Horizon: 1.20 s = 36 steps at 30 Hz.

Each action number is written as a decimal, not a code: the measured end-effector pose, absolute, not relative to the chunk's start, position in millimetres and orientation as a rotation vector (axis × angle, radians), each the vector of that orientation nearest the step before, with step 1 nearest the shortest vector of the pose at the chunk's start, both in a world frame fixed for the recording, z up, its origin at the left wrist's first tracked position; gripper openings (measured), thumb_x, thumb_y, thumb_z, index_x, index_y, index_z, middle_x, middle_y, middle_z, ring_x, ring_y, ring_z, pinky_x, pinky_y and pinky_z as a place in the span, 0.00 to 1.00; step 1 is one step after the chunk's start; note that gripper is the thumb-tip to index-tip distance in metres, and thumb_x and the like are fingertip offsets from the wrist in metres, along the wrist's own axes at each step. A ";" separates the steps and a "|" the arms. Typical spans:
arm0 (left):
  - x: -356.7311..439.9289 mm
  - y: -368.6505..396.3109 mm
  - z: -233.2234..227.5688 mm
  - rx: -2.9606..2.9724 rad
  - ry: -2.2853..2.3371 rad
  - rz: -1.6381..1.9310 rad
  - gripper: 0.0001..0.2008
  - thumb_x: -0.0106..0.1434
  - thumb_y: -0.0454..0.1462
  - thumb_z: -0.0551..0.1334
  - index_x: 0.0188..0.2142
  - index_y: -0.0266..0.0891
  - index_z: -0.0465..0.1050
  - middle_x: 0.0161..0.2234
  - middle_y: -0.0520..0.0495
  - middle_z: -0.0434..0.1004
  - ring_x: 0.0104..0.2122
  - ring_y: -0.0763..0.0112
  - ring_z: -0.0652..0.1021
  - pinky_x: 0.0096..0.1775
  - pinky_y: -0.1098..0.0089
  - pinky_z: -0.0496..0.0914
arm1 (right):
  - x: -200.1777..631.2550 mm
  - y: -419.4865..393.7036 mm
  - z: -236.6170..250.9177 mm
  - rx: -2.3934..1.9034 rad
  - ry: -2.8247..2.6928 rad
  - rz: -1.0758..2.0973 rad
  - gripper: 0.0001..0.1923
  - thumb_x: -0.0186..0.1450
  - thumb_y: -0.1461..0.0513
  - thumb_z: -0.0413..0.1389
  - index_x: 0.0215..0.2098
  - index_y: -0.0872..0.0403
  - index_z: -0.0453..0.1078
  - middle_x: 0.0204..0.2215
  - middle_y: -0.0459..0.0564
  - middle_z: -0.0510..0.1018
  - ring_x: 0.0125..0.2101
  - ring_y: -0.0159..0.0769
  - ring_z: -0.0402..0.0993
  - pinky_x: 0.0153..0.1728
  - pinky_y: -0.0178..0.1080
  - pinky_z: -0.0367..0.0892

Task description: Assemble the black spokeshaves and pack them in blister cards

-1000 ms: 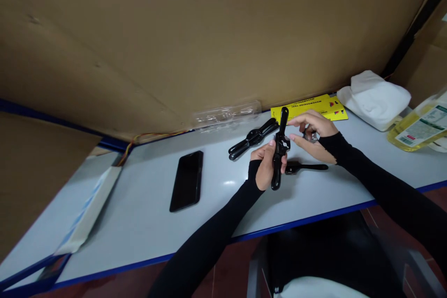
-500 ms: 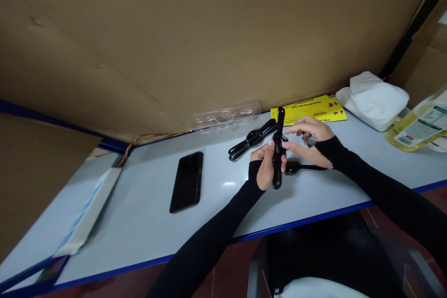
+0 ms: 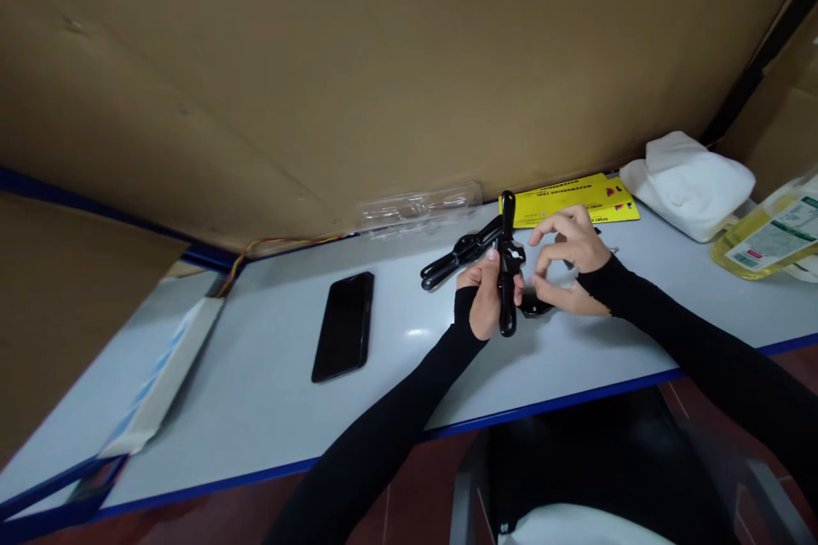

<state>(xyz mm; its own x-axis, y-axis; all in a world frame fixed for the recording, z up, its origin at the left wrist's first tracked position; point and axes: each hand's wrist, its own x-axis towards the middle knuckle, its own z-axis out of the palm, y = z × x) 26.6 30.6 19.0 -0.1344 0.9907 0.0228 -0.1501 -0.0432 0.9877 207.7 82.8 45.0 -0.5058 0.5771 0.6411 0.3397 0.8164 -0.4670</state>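
My left hand [image 3: 484, 294] is closed around a black spokeshave [image 3: 507, 306], held upright above the table with one handle up and one down. My right hand [image 3: 575, 260] is just to the right of it, not touching, its fingers bent and apart; nothing shows between them. Beneath the right hand lies another black spokeshave [image 3: 534, 304], largely covered by the hand. More black spokeshaves [image 3: 440, 269] rest close together behind my left hand. Small metal parts [image 3: 614, 250] lie partly hidden behind my right hand.
Yellow printed cards [image 3: 568, 197] and clear plastic packaging [image 3: 418, 209] lie along the cardboard wall [image 3: 383, 60]. A black phone [image 3: 343, 326] is on the left of the table [image 3: 256, 392]. On the right are a white cloth bundle [image 3: 690, 183] and a bottle of yellow liquid [image 3: 767, 234].
My right hand has drawn back to the right from the held spokeshave, now covering more of the one on the table. My left hand keeps its hold, with the spokeshave slightly turned.
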 end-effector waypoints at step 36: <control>30.8 22.8 18.4 1.151 1.102 1.342 0.31 0.69 0.62 0.59 0.26 0.38 0.75 0.16 0.49 0.72 0.17 0.73 0.71 0.24 0.70 0.67 | 211.5 82.8 47.9 -0.683 -2.158 0.415 0.18 0.55 0.55 0.74 0.44 0.44 0.82 0.50 0.53 0.75 0.52 0.52 0.62 0.46 0.52 0.70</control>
